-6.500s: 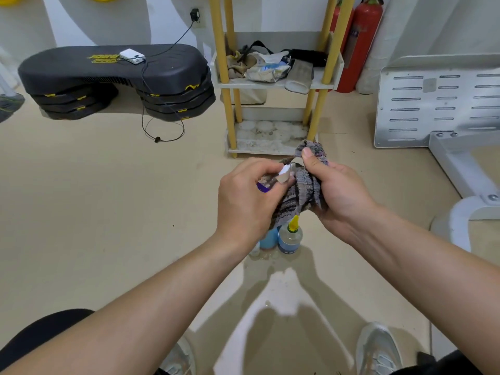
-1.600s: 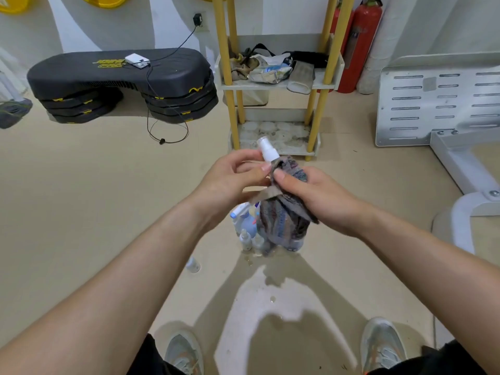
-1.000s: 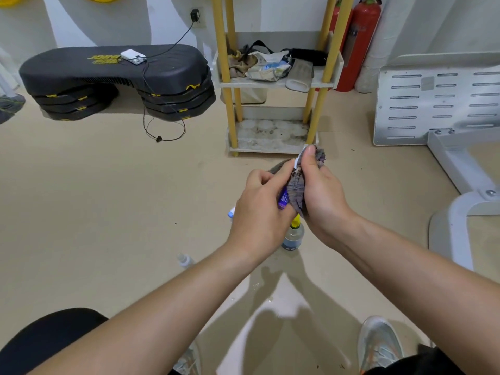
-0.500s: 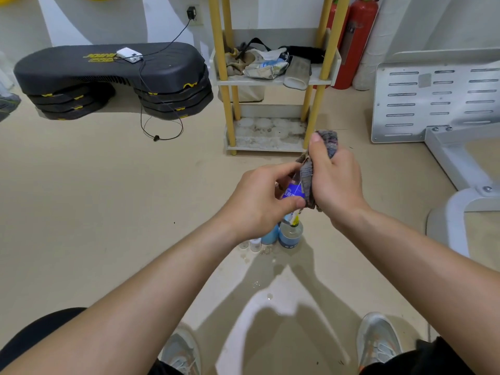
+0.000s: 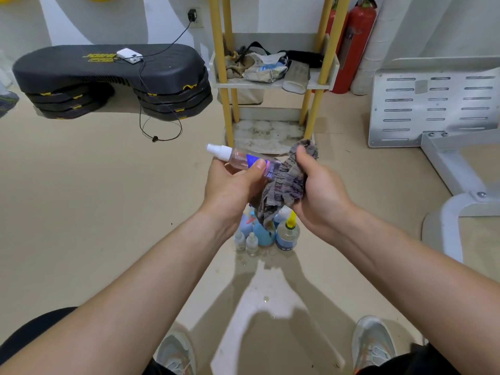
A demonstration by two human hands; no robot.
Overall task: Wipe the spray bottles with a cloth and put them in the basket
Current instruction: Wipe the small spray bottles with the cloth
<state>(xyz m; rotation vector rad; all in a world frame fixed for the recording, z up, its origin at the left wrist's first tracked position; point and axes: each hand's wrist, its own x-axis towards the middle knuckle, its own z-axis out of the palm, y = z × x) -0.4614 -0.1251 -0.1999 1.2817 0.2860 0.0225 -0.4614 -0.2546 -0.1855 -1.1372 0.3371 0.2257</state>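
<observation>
My left hand (image 5: 232,185) grips a small clear spray bottle (image 5: 239,159) with a white cap and a blue label, lying almost level with the cap pointing left. My right hand (image 5: 318,190) holds a bunched grey striped cloth (image 5: 284,185) wrapped around the bottle's base end. Below my hands, several more bottles stand on the floor: a blue one (image 5: 261,234), a clear one with a yellow nozzle (image 5: 288,235) and two tiny clear ones (image 5: 245,240). No basket is in view.
A yellow-posted shelf rack (image 5: 270,77) with clutter stands straight ahead. Stacked black step platforms (image 5: 113,79) lie at the left, a red fire extinguisher (image 5: 354,44) and a white metal frame (image 5: 438,104) at the right. The floor near the bottles is wet. My shoes (image 5: 373,342) are below.
The bottle has turned from upright and mostly covered to nearly level, its white cap now exposed at the left. The cloth has slid to the bottle's base end.
</observation>
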